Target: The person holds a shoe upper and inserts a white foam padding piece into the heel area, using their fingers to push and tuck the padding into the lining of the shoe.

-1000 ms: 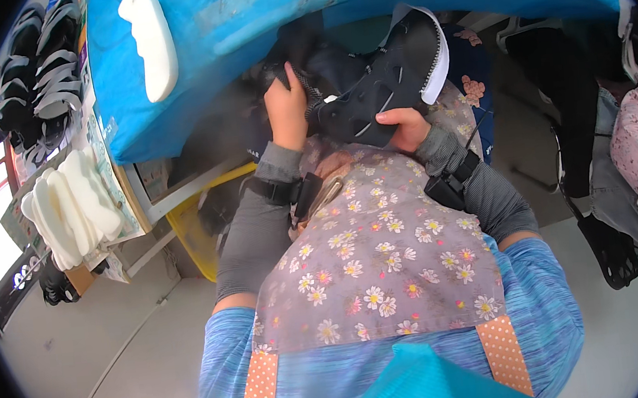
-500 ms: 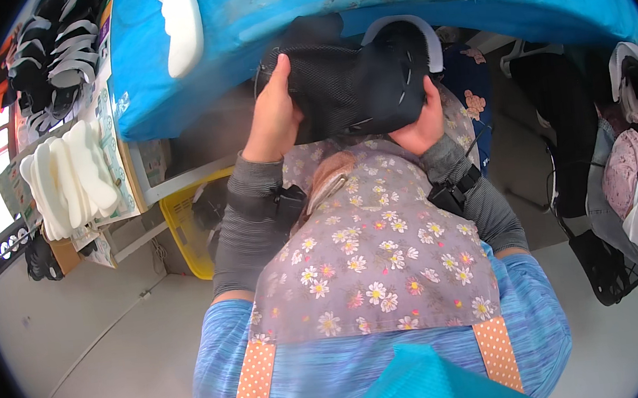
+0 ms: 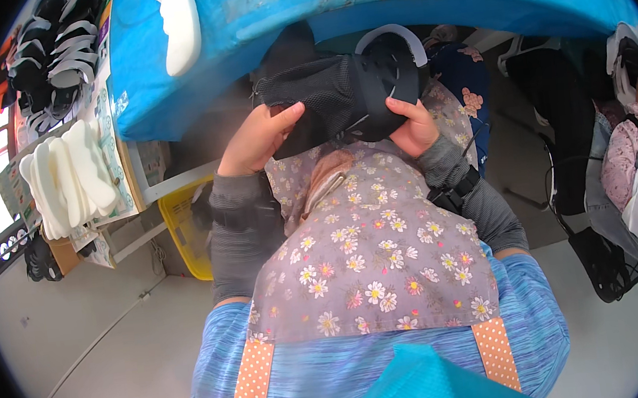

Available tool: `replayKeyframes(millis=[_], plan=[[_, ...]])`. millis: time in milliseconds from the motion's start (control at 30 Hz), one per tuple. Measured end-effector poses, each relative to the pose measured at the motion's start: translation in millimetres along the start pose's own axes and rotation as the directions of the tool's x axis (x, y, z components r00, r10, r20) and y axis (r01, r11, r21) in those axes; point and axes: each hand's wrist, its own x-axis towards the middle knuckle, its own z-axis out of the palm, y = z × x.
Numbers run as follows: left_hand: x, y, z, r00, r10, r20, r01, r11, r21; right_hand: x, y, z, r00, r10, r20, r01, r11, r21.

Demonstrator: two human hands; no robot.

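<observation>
"How are you holding your arms?"

"Elbows bent and out at my sides, both forearms angled inward, grey sleeves (image 3: 245,246) on them. My left hand (image 3: 260,138) has its thumb laid along the near edge of the black shoe upper (image 3: 323,90); my right hand (image 3: 414,128) is at the other end, thumb pointing up and inward across its surface."

"And your fingers?"

"Gripping the upper on both sides, though most of them are hidden beneath it."

"So where is it, and how does it look?"

"Held up between my hands, beyond the flowered apron (image 3: 371,248) and by the near edge of the blue counter (image 3: 269,18). Mesh covers the left part, a smooth dark band runs near my right thumb, a black flap sticks up at the far left, and a pale rim curves at the upper right."
</observation>
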Motion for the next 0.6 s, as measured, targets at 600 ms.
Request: replayKeyframes(millis=[600], plan=[[-13.8, -2.7, 31.7, 0.917, 0.279, -0.287, -0.131, 0.887, 0.443, 2.7, 5.6, -15.2, 0.991, 0.126, -0.052, -0.118, 0.984, 0.136]])
